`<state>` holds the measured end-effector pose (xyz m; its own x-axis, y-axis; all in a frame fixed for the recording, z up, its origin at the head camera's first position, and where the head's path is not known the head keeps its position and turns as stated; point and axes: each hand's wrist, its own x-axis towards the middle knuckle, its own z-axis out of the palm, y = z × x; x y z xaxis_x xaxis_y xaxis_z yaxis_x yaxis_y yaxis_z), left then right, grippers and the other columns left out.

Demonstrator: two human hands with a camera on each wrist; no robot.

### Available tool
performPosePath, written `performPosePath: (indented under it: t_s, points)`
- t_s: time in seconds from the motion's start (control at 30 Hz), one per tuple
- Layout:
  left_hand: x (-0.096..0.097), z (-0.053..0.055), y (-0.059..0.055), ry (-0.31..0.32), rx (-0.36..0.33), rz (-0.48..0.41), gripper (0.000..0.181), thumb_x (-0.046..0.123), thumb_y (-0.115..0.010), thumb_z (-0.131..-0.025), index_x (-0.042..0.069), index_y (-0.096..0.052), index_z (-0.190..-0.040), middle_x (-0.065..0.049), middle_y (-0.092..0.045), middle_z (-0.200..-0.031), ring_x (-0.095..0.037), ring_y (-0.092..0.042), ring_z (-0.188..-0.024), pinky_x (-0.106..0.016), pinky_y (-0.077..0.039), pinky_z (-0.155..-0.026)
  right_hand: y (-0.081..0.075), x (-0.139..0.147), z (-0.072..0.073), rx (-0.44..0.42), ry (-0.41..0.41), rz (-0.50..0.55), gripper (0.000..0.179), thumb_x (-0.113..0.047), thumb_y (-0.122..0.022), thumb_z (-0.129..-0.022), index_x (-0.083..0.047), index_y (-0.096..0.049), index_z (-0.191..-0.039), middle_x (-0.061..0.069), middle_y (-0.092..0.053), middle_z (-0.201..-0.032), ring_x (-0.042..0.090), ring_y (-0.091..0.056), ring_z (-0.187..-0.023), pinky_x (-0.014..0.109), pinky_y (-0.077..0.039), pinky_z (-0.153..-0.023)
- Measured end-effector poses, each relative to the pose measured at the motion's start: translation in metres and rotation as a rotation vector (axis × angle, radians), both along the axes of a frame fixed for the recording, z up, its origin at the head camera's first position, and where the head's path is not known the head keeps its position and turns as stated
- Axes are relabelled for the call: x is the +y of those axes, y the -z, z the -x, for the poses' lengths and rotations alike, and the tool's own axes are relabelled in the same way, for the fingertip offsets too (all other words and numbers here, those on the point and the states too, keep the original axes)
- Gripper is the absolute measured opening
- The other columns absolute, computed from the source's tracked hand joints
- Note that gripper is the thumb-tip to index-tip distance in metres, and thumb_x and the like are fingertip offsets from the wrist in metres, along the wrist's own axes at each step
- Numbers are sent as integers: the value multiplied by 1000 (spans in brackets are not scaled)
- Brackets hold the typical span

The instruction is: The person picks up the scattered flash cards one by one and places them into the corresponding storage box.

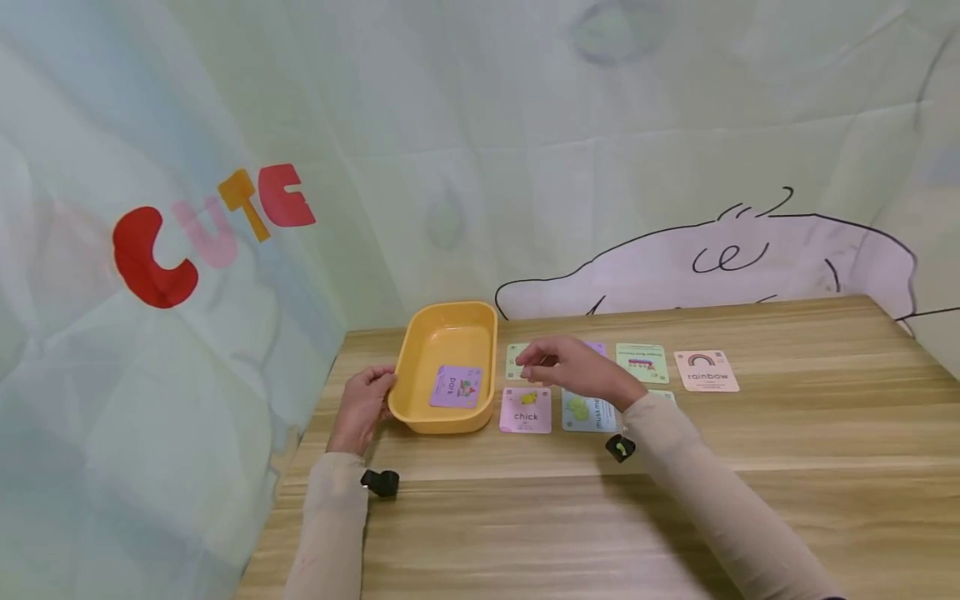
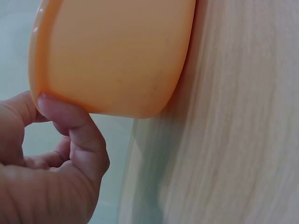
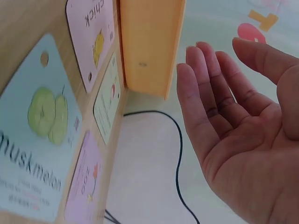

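Note:
At the left of the table a yellow plastic tray [image 1: 441, 425] holds a purple "park" card [image 1: 455, 387]. My left hand [image 1: 363, 408] pinches the tray's left rim between thumb and fingers; the left wrist view shows the thumb [image 2: 70, 112] against the tray's corner. Above the cards right of the tray hovers my right hand [image 1: 581, 368], fingers loosely bent and holding nothing, as the right wrist view confirms. Nearest to it lie a pink "chick" card [image 1: 526, 417], a blue "muskmelon" card [image 1: 579, 412] and a purple "zoo" card [image 3: 84, 182], partly hidden in the head view.
Farther right lie a green card [image 1: 641, 363] with a red picture and a "rainbow" card [image 1: 707, 371]. A pale green card [image 1: 513, 354] lies behind the chick card. One more card [image 1: 665, 395] shows only its edge beside my right forearm. A printed curtain [image 1: 420, 167] hangs behind the table.

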<state>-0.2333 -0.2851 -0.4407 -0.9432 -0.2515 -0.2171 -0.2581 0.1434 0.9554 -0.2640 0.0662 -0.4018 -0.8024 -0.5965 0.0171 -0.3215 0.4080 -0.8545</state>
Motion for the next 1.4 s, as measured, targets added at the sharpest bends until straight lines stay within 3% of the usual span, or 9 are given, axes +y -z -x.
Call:
performPosePath:
  t_s: [0.23, 0.4, 0.6, 0.93, 1.17, 1.4]
  points:
    - [-2, 0, -2, -6, 5, -10, 34, 19, -53, -104, -1, -57, -132, -8, -59, -108, -12, -57, -79, -21, -47, -56, -6, 19, 5, -42, 23, 17, 18, -16, -67, -98, -11, -70, -115, 16, -70, -108, 39, -65, -103, 43, -57, -88]
    - [-3, 0, -2, -6, 3, -6, 34, 19, -53, -104, 0, -57, -133, -8, -59, -109, -13, -58, -80, -21, -48, -56, -7, 36, 7, -37, 43, 6, 20, -12, -67, -98, -5, -68, -117, 19, -69, -109, 39, -66, -102, 45, -57, -89]
    - [-2, 0, -2, 1, -3, 3, 35, 19, -53, -104, -1, -56, -133, -10, -59, -111, -14, -58, -82, -21, -49, -58, -2, 61, 10, -8, 84, -11, 22, -13, -68, -97, -5, -69, -117, 12, -70, -105, 35, -67, -99, 41, -57, -87]
    - [-1, -2, -2, 3, 3, -1, 35, 19, -53, -105, -1, -56, -133, -10, -59, -111, -14, -58, -83, -21, -49, -57, -1, 106, 13, -39, 190, -80, 32, -22, -67, -99, -5, -65, -125, 15, -66, -112, 36, -65, -103, 51, -54, -92]
    - [-1, -3, -2, 7, -3, -3, 36, 20, -53, -105, -1, -55, -134, -11, -60, -112, -15, -58, -83, -21, -49, -57, 4, 143, 15, 34, 245, -153, 35, -20, -68, -98, 0, -64, -127, 12, -66, -111, 28, -64, -100, 36, -54, -86]
    - [0, -3, -3, 12, -3, 1, 37, 20, -53, -105, -1, -55, -134, -12, -60, -114, -15, -59, -85, -22, -49, -58, 10, 175, 13, 43, 295, -212, 35, -16, -69, -97, 0, -63, -128, 13, -67, -115, 27, -62, -105, 37, -52, -88]
